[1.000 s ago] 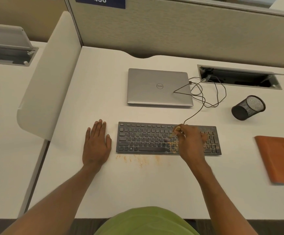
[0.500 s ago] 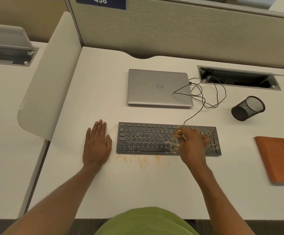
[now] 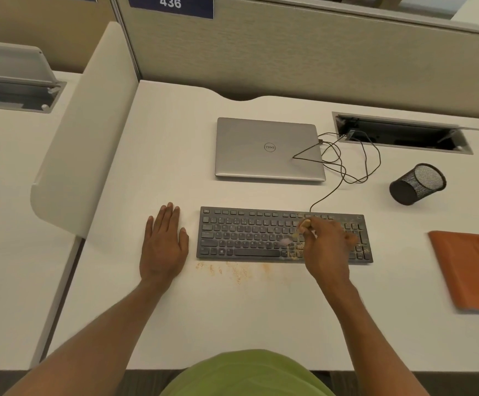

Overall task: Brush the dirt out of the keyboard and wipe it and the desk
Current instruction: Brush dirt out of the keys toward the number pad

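Dirt (image 3: pixel 234 270) lies as orange-brown crumbs on the counter (image 3: pixel 232 324) just in front of the keyboard (image 3: pixel 247 237), in the same scatter as a second ago, and more of it speckles the keys near my right hand (image 3: pixel 327 248). That hand is curled round a small brush (image 3: pixel 304 224), pinching its pale handle, with the bristles a blur over the middle rows of keys. It has moved only a touch nearer me since the earlier frames. My left hand (image 3: pixel 164 247) has not moved: it rests flat on the counter just left of the keyboard, fingers straight and close together. The keyboard sits square in front of me, its cable (image 3: pixel 347 174) looping back beside the closed laptop (image 3: pixel 267 150). A mesh cup (image 3: pixel 417 184) lies tipped on its side to the right, and the orange cloth (image 3: pixel 467 272) lies untouched, well apart from the keyboard's right end.
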### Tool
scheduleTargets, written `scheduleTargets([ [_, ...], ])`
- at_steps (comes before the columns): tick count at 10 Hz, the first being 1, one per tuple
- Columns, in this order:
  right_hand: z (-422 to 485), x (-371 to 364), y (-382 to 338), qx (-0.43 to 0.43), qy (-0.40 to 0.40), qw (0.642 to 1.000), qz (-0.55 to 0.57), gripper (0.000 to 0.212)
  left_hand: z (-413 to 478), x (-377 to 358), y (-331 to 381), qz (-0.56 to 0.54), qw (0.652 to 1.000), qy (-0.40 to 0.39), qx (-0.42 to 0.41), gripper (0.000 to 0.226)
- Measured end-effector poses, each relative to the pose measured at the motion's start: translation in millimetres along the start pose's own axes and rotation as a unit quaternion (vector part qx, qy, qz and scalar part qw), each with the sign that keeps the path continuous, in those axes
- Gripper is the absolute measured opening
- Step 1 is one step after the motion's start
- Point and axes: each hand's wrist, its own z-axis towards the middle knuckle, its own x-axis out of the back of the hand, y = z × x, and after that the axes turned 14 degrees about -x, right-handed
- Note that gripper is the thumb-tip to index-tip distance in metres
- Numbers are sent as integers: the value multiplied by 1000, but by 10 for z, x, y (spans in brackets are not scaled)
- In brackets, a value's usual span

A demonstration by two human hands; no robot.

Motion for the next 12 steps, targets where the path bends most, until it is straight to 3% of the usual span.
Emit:
scheduleTargets([
  [1,-13,48,46,-14,70,997,-25,24,2,0,-4,0,1000,1,1,63],
  [2,-37,27,57,-12,88,995,39,23,3,0,-7,2,1000,0,1,63],
  [5,-74,-43,103,-16,89,995,37,35,-1,-10,-11,2,1000,0,0,64],
  [8,-95,-11,133,-6,71,997,23,32,-3,-9,-11,-1,1000,3,-1,64],
  [10,-122,-54,61,17,46,992,117,19,1,-4,1,-2,1000,2,1,64],
  [12,-161,-48,71,15,29,998,61,28,0,-1,-2,-1,1000,3,0,63],
])
